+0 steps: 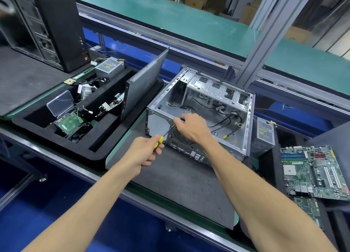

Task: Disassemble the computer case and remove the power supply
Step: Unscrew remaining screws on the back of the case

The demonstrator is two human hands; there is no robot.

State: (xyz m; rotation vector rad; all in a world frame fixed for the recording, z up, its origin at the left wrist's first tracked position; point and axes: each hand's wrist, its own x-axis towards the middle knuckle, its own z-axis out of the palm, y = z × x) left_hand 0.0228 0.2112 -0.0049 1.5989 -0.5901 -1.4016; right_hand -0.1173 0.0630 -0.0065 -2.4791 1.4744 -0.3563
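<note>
An open silver computer case point(233, 138) lies on its side on the dark mat, with loose black cables inside. My left hand point(145, 151) grips a yellow-handled screwdriver point(160, 140) whose black shaft points up at the case's near rear corner. At that corner my right hand point(193, 127) has its fingers curled over the upper rear edge, by the screwdriver tip. A grey power supply point(265, 131) stands on the bench just right of the case. Another power supply point(109, 67) sits at the back of the left tray.
A black foam tray point(102, 130) at left holds a hard drive point(70, 124), a clear plastic box point(59, 104), small boards and the removed side panel point(144, 85) leaning upright. A black tower point(55, 24) stands back left. Motherboards point(312, 172) lie at right.
</note>
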